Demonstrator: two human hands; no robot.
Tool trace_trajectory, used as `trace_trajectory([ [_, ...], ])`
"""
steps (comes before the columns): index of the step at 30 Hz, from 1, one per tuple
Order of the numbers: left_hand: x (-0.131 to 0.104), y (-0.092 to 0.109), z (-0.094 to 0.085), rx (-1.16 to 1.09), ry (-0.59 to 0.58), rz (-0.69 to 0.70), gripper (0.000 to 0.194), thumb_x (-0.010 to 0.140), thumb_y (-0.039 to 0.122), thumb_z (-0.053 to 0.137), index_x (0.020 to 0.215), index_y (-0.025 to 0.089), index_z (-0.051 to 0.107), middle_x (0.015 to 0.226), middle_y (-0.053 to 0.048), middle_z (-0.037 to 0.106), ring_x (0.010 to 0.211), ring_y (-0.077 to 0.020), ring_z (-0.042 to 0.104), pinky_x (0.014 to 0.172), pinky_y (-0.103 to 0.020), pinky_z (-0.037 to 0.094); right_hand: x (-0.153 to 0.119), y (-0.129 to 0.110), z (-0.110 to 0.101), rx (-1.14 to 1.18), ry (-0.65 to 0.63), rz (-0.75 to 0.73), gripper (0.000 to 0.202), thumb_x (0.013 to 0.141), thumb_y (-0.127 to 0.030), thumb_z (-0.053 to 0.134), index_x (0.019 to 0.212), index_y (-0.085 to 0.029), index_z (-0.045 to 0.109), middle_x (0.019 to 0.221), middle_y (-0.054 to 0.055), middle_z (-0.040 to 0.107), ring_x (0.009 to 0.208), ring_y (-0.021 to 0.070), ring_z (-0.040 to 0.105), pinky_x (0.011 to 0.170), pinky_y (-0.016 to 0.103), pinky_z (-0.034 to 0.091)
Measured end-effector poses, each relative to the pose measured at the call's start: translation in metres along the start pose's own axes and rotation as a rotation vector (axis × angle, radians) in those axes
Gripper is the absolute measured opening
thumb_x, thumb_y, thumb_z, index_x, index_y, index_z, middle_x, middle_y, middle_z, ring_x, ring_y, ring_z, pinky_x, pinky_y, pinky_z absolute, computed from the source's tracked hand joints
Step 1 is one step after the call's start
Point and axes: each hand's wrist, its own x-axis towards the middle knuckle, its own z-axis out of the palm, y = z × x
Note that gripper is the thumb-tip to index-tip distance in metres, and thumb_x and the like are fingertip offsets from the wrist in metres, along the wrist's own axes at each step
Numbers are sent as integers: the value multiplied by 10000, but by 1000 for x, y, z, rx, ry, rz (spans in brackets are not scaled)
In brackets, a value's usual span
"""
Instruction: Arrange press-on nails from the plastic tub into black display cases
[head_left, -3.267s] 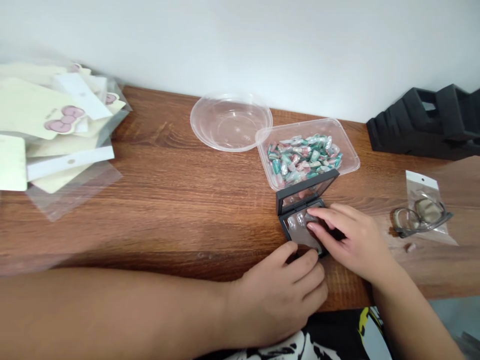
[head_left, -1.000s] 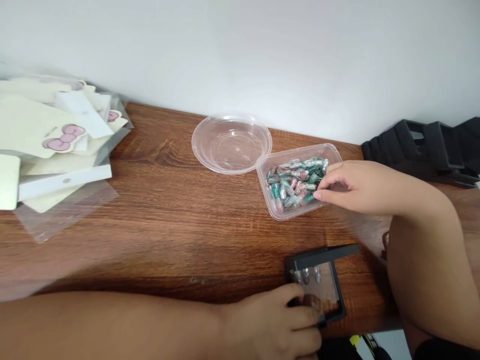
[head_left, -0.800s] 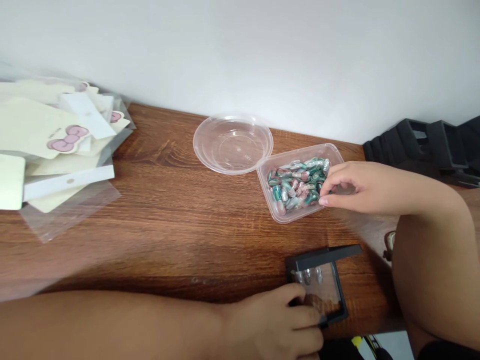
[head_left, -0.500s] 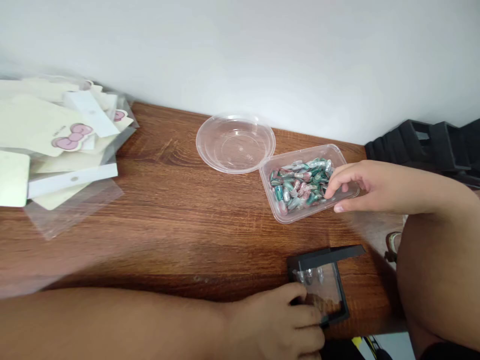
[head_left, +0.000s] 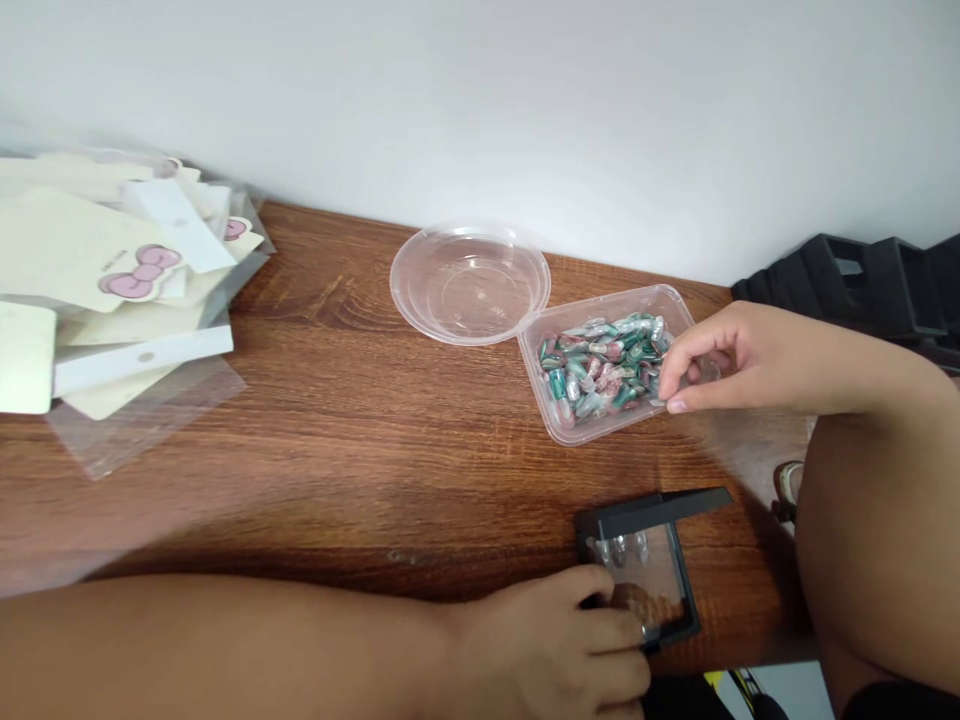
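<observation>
My right hand [head_left: 724, 360] is at the near right edge of a clear plastic tub [head_left: 574, 437]. Its thumb and index finger pinch together, with what looks like a pale press-on nail at their tips. Inside the tub lies a heap of green, pink and silvery press-on nails [head_left: 600, 365]. Lower down, my left hand [head_left: 574, 640] grips the left side of a small black-framed case [head_left: 679, 585] with its lid tilted up. Several clear, shiny nails [head_left: 619, 550] sit in its upper part; my fingers cover part of the case.
A round clear lid [head_left: 472, 285] lies against the tub's left corner, near the wall [head_left: 480, 110]. Cream cards with pink bows [head_left: 142, 272] and clear sleeves pile up at the left. Black stepped trays [head_left: 862, 290] stand at the far right, beyond my right wrist.
My right thumb and index finger have come together at the tub's edge, and that hand has shifted slightly. My left hand and the case stay where they were.
</observation>
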Motion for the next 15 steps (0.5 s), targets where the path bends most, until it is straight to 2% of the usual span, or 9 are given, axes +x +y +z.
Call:
trace_trajectory([
  [9,0,0,-4,19,-47,-26,83,829,231,772,859,223,694,886,35,668,939,-148,585,787,-337,466,1,-4,2,71,-3,-66,77,759,-222,689,833,-220,668,775,-31,671,606,99,549,539,247,435],
  [15,0,1,-6,22,-64,-46,78,856,223,751,917,219,703,915,57,684,939,-131,582,825,-332,477,1,-5,3,174,-2,-77,125,790,-254,677,903,-220,635,843,-20,676,691,112,582,614,262,477],
])
